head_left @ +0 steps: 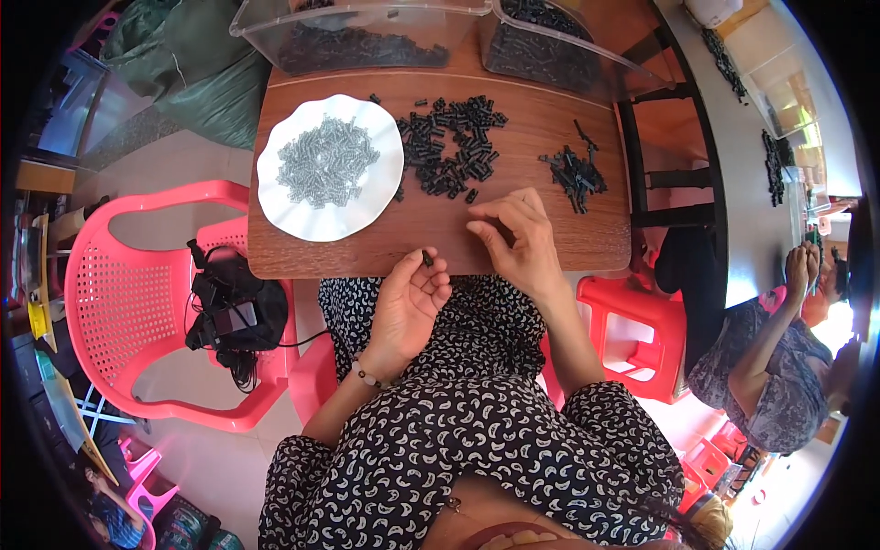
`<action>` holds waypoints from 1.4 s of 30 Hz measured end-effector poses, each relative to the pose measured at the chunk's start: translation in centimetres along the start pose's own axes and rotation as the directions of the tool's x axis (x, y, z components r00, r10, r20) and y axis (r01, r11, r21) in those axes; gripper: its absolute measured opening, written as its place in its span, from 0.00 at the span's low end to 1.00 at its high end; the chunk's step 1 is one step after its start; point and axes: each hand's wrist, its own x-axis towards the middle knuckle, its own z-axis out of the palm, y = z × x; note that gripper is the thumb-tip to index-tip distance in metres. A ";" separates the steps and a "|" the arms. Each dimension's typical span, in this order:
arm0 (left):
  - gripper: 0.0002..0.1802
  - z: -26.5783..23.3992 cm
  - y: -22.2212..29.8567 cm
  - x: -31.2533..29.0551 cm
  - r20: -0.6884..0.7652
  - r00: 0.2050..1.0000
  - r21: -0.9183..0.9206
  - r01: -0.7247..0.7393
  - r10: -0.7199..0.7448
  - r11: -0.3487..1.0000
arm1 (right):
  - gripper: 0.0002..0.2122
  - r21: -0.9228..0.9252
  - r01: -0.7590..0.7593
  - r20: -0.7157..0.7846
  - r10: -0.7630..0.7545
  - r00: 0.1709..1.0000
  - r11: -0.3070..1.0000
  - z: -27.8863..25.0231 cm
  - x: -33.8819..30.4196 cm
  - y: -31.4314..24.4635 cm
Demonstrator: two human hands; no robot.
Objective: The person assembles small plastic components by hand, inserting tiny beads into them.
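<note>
My left hand (pixel 408 307), palm turned up at the table's near edge, pinches a small black plastic part (pixel 427 259) between thumb and forefinger. Over the table just to its right, my right hand (pixel 524 243) has its thumb and forefinger curled close together. Whatever lies between those fingertips, if anything, is too small to make out. Beyond both hands spreads a loose pile of short black plastic pieces (pixel 472 151). A white wavy-rimmed plate (pixel 390 137) at the left carries a heap of small silvery springs (pixel 328 165). Thinner black pieces (pixel 576 176) form a smaller pile at the right.
Two clear plastic bins (pixel 367 23) (pixel 573 41) of black parts stand along the wooden table's (pixel 357 261) far side. A pink chair (pixel 101 302) with a black bag (pixel 243 312) is at the left. At right, another person (pixel 765 385) works by a dark table (pixel 747 229).
</note>
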 end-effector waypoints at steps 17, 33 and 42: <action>0.12 0.7 1.0 -0.4 0.022 0.998 -0.020 0.063 -0.062 0.998 | 0.06 -0.319 -0.054 -0.049 0.040 0.998 0.946 1.4 3.4 0.5; 0.13 -0.3 0.7 -0.6 0.126 0.992 -0.002 0.024 -0.024 1.000 | 0.06 -0.332 -0.028 -0.065 0.007 0.998 0.943 2.6 3.0 0.4; 0.14 -1.1 1.0 -0.9 0.158 0.987 -0.005 0.010 -0.009 1.000 | 0.05 -0.307 -0.057 -0.090 0.031 0.995 0.950 3.1 3.0 0.3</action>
